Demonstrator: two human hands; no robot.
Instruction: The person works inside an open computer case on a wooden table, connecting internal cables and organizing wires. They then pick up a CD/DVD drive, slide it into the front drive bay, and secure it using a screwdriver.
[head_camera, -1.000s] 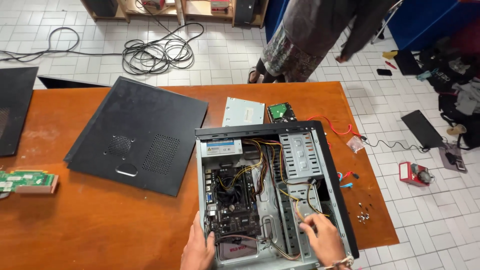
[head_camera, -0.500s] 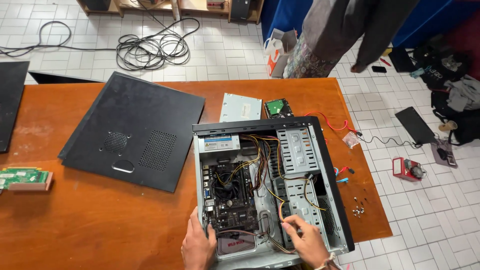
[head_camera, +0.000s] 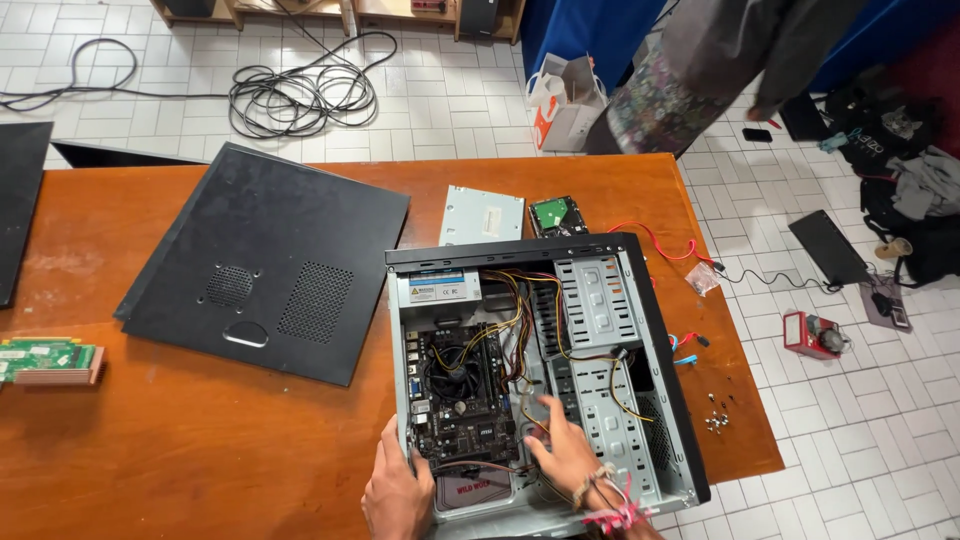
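An open grey metal computer case lies on its side on the orange-brown wooden table. The left hand grips the case's left wall, fingers curled over the edge. The right hand reaches inside, fingers spread among the yellow and black cables beside the dark motherboard. A black side panel lies to the left.

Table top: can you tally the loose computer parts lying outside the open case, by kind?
Black side panel: 1
Silver drive: 1
Hard disk, green board up: 1
Green circuit card: 1
Red data cable: 1
Cluster of small screws: 1, too small to count singly
Total: 6
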